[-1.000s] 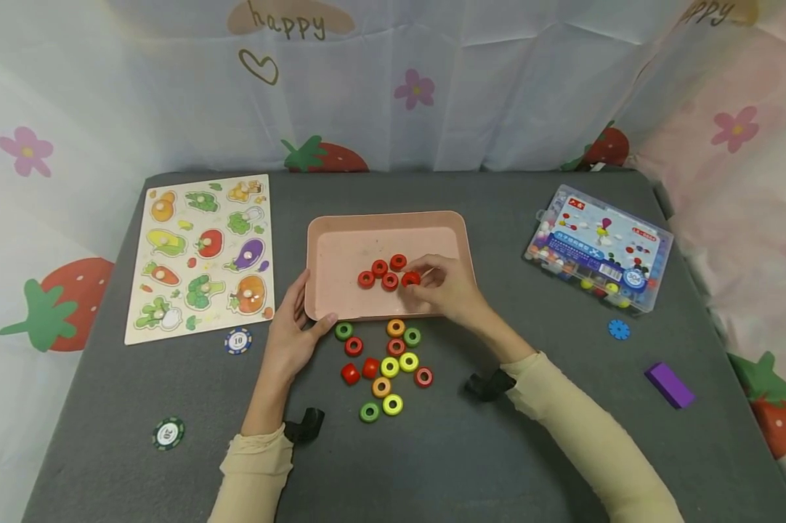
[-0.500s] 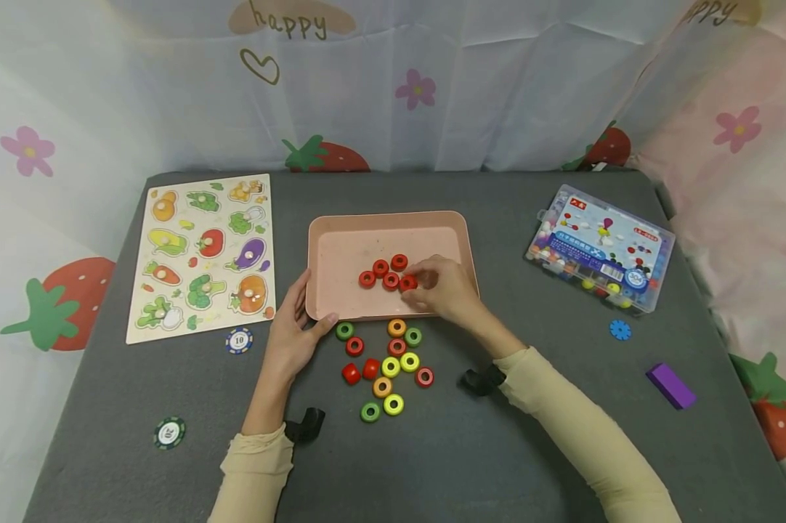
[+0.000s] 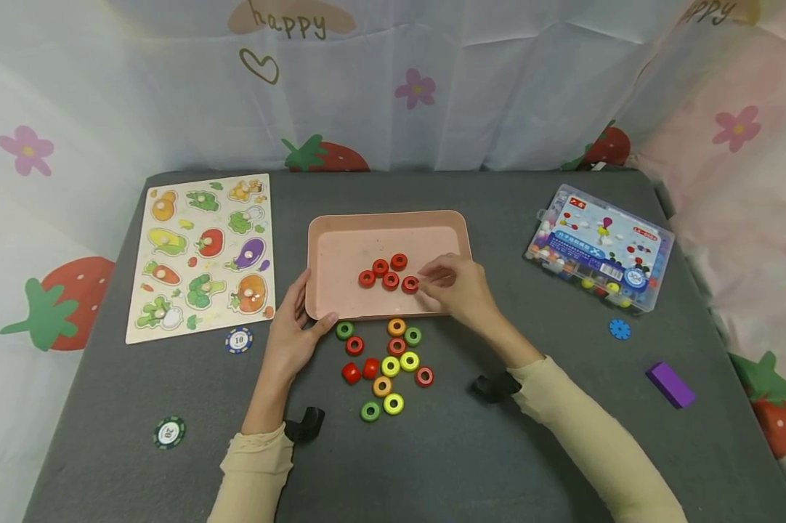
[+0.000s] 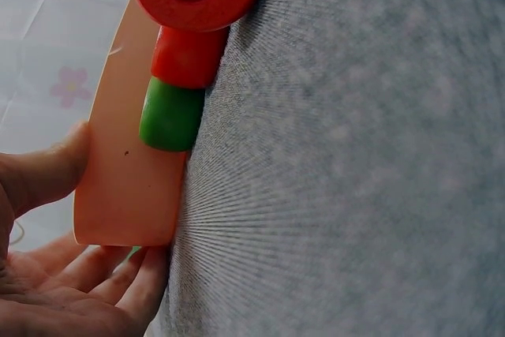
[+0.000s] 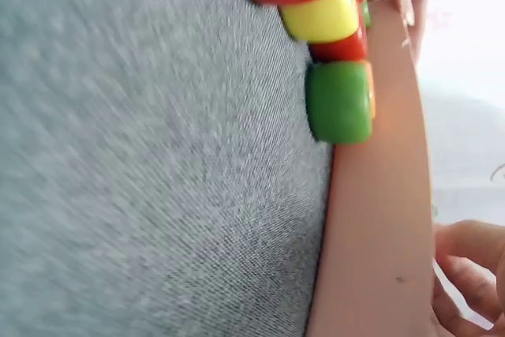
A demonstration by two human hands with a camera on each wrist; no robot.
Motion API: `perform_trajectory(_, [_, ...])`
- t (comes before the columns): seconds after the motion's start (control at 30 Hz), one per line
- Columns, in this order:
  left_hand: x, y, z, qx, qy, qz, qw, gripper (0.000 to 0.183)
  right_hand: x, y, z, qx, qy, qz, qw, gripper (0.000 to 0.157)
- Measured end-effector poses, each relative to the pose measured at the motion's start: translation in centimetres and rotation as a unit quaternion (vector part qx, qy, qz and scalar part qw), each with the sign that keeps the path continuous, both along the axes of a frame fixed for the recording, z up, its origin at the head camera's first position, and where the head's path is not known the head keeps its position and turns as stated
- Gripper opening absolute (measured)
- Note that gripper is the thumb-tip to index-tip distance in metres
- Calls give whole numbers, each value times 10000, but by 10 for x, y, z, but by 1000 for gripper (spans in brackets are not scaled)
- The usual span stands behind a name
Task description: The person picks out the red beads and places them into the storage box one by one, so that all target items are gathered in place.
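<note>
A pink tray (image 3: 341,250) lies on the grey table with several red ring beads (image 3: 390,280) grouped inside it. My left hand (image 3: 293,334) holds the tray's near left corner; in the left wrist view its thumb lies at the rim and its fingers curl by the end wall. Over the tray's right part is my right hand (image 3: 457,290), its loosely bent fingertips right beside the rightmost red bead (image 3: 410,284), with nothing visibly pinched. In front of the tray lie several more beads: green (image 3: 370,412), yellow (image 3: 394,404), orange (image 3: 383,386) and red (image 3: 351,373).
A vegetable puzzle board (image 3: 203,258) lies at the left, close to a blue-edged chip (image 3: 239,340) and a green-edged chip (image 3: 169,433). At the right are a clear lidded box (image 3: 602,247), a blue notched disc (image 3: 619,329) and a purple block (image 3: 670,385).
My right hand has drawn back slightly to the right from the last red bead, which now shows in full in the tray. The left hand stays at the tray's corner.
</note>
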State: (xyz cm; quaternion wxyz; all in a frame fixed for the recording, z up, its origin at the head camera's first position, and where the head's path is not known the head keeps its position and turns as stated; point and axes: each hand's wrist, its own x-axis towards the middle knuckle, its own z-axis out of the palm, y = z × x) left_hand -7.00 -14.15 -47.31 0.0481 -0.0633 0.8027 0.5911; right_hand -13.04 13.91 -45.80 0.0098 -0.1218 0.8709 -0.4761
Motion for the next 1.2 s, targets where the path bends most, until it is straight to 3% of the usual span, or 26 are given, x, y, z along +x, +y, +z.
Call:
perform_trajectory(0.23, [0, -1, -1, 19, -11, 21, 10000, 84, 28, -5, 8, -263, 467, 696, 9961, 17])
perform_trajectory(0.4, [-1, -2, -1, -9, 2, 40, 10000, 85, 51, -20, 8, -335, 433, 1290, 9901, 19])
perform_trajectory(0.67, [0, -1, 0, 7, 32, 24, 10000, 84, 79, -44, 1, 1279, 80, 2023, 9709, 34])
perform_trajectory(1.03, [1, -1, 0, 157, 126, 13, 9998, 84, 83, -55, -5, 1794, 444, 2067, 9608, 33])
perform_trajectory(1.2, [1, -1, 0, 228, 192, -10, 9996, 84, 81, -55, -7, 1739, 331, 2166, 9601, 32])
